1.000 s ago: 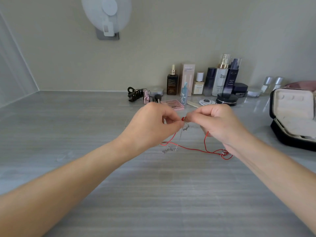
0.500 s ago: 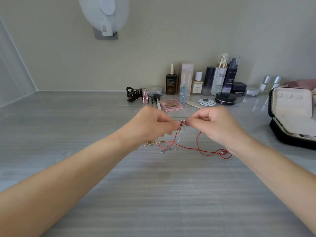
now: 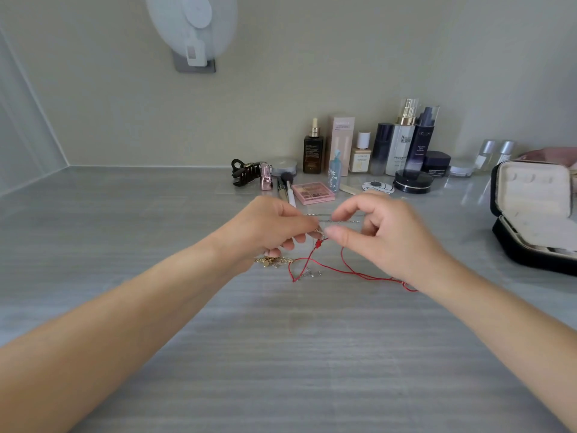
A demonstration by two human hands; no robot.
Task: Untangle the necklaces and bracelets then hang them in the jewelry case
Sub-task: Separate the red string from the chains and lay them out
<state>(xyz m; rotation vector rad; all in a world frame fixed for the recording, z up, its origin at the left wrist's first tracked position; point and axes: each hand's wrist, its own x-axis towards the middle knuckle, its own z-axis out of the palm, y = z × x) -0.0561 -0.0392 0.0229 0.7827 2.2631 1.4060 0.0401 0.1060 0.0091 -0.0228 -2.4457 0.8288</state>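
A red cord bracelet [image 3: 343,267] trails on the grey table, tangled with a thin silver chain [image 3: 309,273]. Its upper end rises to the knot between my hands. My left hand [image 3: 271,226] pinches the tangle at its fingertips. My right hand [image 3: 384,235] is beside it, thumb and forefinger apart, with a fine silver chain [image 3: 337,217] stretched across behind the fingers. A gold chain [image 3: 273,261] lies under my left hand. The black jewelry case [image 3: 530,214] stands open at the right, cream lining showing.
Along the back wall stand several cosmetic bottles [image 3: 402,142] and jars. A pink palette [image 3: 313,192], brushes, a black hair clip [image 3: 245,176] and a pink bottle lie just beyond my hands. A white round fan [image 3: 192,26] hangs on the wall.
My right hand's fingers have opened and eased off the knot. My left hand has dropped slightly with the tangle; the gold chain now shows beneath it.
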